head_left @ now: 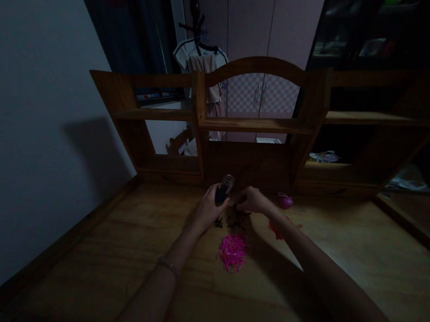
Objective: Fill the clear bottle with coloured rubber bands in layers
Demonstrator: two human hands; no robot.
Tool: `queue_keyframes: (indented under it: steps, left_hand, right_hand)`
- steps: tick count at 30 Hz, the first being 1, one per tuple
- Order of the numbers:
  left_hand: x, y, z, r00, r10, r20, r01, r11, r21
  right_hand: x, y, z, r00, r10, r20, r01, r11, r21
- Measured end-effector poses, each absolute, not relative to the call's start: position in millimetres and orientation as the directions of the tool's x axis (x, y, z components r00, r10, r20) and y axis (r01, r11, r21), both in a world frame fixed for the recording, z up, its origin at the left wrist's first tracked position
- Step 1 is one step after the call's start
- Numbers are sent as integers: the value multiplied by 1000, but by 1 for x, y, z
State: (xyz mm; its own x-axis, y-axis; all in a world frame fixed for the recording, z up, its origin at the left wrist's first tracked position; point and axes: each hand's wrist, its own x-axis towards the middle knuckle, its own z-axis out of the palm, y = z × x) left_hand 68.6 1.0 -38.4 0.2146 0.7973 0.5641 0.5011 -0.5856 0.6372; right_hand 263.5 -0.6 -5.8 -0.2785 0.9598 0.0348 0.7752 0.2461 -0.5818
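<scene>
A small clear container (223,189), dark at one end, is gripped by the left hand (209,206); the right hand's (253,200) grip cannot be told.

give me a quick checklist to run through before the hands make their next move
1. Small container held in the left hand: ok.
2. Right hand empty: cannot tell, its fingertips are too dim.
3. Dark pieces gathered together: not ok, they lie scattered on the desk.
4. Pink heap nearer the person than the dark pieces: ok.
5. Red item fully in view: not ok, the right forearm covers part.
</scene>
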Motion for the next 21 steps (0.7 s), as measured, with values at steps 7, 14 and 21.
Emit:
queue_keyframes:
  steps: [7, 14, 21]
  left_hand:
    - [72, -11, -33, 384, 756, 530, 486, -654, 580]
    - [75, -12, -32, 431, 749, 504, 463, -662, 589]
    - [78, -12, -35, 399, 768, 501, 453, -641, 620]
  right_hand:
    - [303, 1, 35, -180, 963, 202, 658, 271, -703]
    - [292, -15, 61, -119, 931, 346, 628, 341, -700]
    - [273, -24, 61, -138, 857, 497, 690, 443, -572]
